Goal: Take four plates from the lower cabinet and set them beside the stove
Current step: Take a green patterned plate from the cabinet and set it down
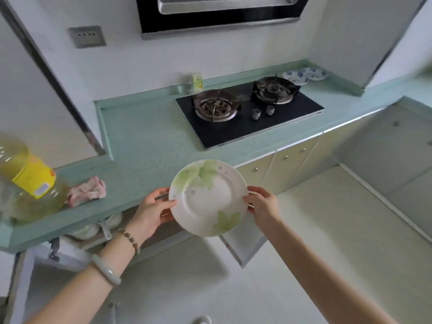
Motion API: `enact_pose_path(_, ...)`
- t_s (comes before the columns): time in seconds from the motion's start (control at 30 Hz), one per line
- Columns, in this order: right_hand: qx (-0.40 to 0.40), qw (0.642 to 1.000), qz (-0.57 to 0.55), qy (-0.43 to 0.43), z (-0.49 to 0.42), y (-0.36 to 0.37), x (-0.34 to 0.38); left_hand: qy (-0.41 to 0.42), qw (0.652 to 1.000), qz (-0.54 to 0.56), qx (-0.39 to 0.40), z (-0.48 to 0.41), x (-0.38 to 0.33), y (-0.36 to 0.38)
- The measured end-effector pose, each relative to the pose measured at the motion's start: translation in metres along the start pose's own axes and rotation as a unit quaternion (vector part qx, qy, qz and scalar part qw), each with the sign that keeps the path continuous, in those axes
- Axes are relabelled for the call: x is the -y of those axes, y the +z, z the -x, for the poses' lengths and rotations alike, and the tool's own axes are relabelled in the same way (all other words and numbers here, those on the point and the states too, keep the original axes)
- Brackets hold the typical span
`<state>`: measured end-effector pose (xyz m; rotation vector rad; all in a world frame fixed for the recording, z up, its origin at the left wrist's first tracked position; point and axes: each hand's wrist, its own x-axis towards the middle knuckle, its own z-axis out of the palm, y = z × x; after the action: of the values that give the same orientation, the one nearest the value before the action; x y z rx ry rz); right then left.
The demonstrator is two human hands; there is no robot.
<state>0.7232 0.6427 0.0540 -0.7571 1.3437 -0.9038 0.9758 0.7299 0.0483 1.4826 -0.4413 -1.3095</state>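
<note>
You are gripping the leaf-patterned plate point(208, 197) with left hand point(152, 210) and right hand point(263, 206), fingers clamping opposite rims, its face tilting up toward you.

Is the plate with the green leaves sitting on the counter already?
No, the plate is held up in the air by the left hand and the right hand, in front of the green counter.

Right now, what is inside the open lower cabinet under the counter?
Inside the lower cabinet, white dishes sit on a shelf, blurred. The counter edge, the left hand and the held plate hide the rest.
</note>
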Motion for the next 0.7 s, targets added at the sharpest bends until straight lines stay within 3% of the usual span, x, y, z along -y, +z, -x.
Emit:
enact_pose_path(0.4,-0.256,0.953,-0.148,-0.057,0.076,-0.163,0.014,-0.07,0.953,-0.103,0.275,-0.01,0.008,0.184)
enact_pose_path(0.7,-0.345,0.916,-0.187,-0.078,0.118,-0.222,0.0,-0.14,0.912,-0.119,0.367,0.013,0.028,0.252)
